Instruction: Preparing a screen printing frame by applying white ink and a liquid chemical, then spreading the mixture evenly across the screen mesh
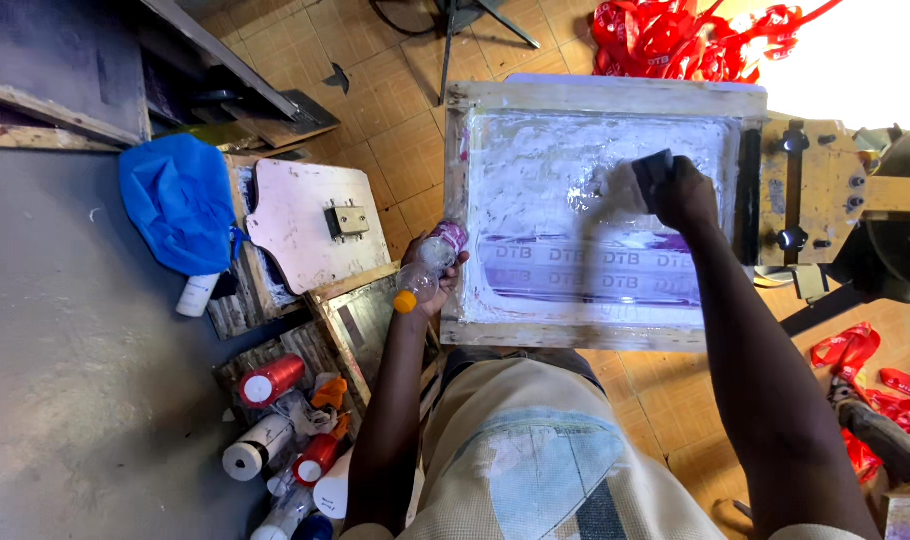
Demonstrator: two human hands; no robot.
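Note:
A wooden-framed printing screen (pixel 495 100) lies flat in front of me, its mesh smeared with whitish film and a purple band of lettering across the lower part. My right hand (pixel 687 195) presses a dark pad (pixel 654 166) against the mesh near the screen's upper right. My left hand (pixel 427 272) holds a small clear plastic bottle (pixel 430 262) with an orange cap at the screen's left edge, tilted sideways.
The screen is clamped to a yellowish wooden press arm (pixel 825 190) on the right. Red ribbons (pixel 675 40) are piled beyond the screen, more by the floor at right (pixel 860 350). Left: a blue cloth (pixel 180 200), a pink board (pixel 310 220), several ink bottles (pixel 275 420).

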